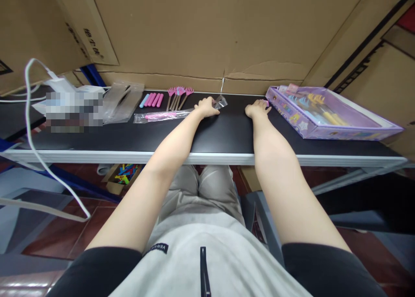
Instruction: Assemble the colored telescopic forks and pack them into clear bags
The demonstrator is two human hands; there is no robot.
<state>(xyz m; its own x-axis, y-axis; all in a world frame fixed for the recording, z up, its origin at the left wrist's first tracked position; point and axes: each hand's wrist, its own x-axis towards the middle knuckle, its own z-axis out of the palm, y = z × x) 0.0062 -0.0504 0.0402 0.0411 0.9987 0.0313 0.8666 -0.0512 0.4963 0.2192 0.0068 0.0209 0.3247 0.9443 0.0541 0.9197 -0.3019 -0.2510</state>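
Observation:
My left hand (206, 107) is closed over the right part of a clear plastic sleeve (188, 113) on the black table. Inside the sleeve lies a long item with a pink handle (160, 115); its other end is hidden by my fingers. My right hand (258, 109) rests palm down on the table, fingers stretched out and slightly apart. A small pink thing (266, 103) shows at its fingertips, too small to name. Left of my left hand lie several pink claw-headed back scratchers (179, 97) and a row of pink handle tubes (154, 100) with one blue tube (144, 100).
A purple box (306, 130) at the right holds blue and yellow claw-headed items (319, 106). Empty clear bags (121, 101) lie at the left, near a white cable (30, 111). Cardboard (194, 33) stands along the back edge. A carton of coloured pieces (126, 174) sits below.

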